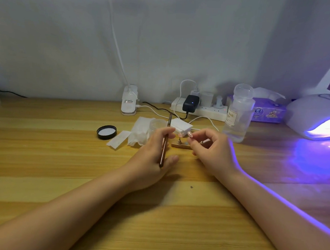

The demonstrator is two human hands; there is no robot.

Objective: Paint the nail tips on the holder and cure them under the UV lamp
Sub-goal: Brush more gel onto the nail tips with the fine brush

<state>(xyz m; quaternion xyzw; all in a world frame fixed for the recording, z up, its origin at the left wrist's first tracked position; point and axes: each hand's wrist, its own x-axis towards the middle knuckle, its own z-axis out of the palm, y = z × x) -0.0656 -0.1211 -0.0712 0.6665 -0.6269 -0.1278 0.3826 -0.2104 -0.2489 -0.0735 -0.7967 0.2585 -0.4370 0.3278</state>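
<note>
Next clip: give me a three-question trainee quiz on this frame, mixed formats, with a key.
1. True or false: the UV lamp is lit.
2. Which hand grips the brush? A) left hand B) right hand C) neither
3. Fill in: the black lid lies on the table, to the ___ of the tissue in the picture.

Key: 1 true; 2 A; 3 left.

Wood desk (40,165), white wall (185,48)
</note>
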